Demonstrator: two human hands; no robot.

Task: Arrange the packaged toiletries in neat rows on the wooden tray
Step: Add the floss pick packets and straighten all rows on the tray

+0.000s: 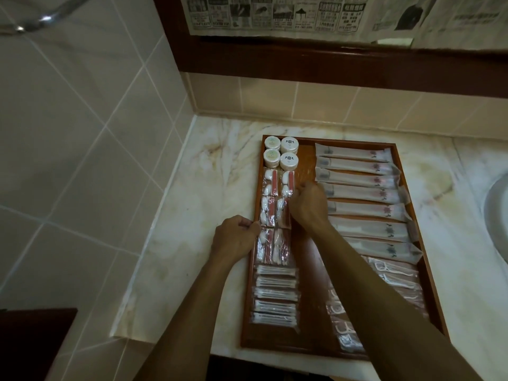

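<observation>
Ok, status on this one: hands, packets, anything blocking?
Left hand pinching a vanity packet at the tray edge. Right hand curled on the packet column. Nothing blocking.

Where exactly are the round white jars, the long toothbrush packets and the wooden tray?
round white jars [281, 153], head view, lid tops of the four jars.
long toothbrush packets [357, 178], head view, middle of the third packet.
wooden tray [307, 160], head view, bare floor beside the jars.

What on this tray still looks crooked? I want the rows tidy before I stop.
The long sachets on the right of the wooden tray fan out at differing angles, some ends overhanging the right rim. The clear packets below them overlap untidily. The left columns, round tubs included, look straight.
</observation>
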